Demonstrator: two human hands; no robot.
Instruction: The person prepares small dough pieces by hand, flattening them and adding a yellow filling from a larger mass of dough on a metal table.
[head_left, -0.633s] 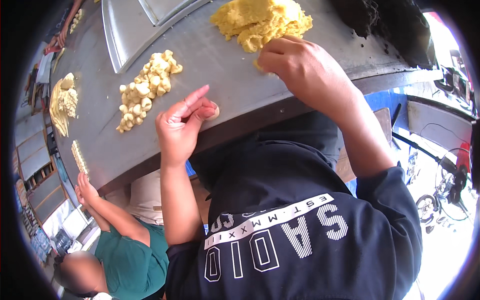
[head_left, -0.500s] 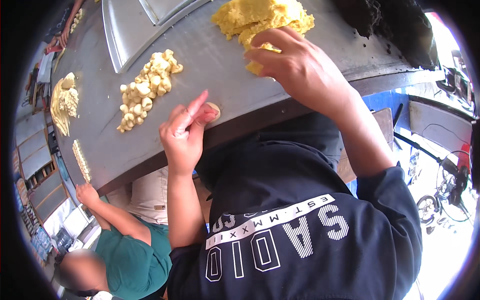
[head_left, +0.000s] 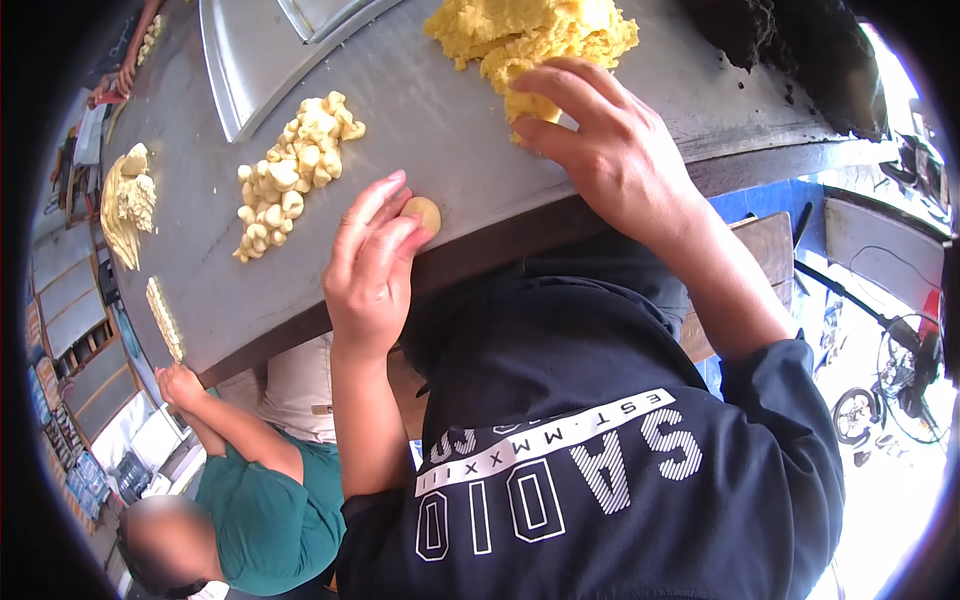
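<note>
My left hand (head_left: 370, 260) is at the near table edge, its thumb and fingers closed around a small flat disc of pale dough (head_left: 424, 214). One finger is stretched upward past the disc. My right hand (head_left: 618, 150) reaches over the front of a large crumbly yellow mass (head_left: 530, 35), like a paste or filling. Its fingers are curled, and some of the yellow stuff shows between thumb and forefinger. How much they grip is partly hidden. Left of my left hand lies a heap of small pale dough balls (head_left: 300, 160).
Metal trays (head_left: 235, 90) lie at the far side of the grey table (head_left: 440, 120). A pale dough lump (head_left: 130, 205) and a thin dough strip (head_left: 163, 318) lie far left. A co-worker in a green shirt (head_left: 275, 515) is at the left. A dark ragged object (head_left: 780, 60) fills the far right corner.
My left fingers have shifted, and the dough disc shows more fully beside the thumb. My right hand has moved slightly right, with its fingers a little farther apart at the yellow mass.
</note>
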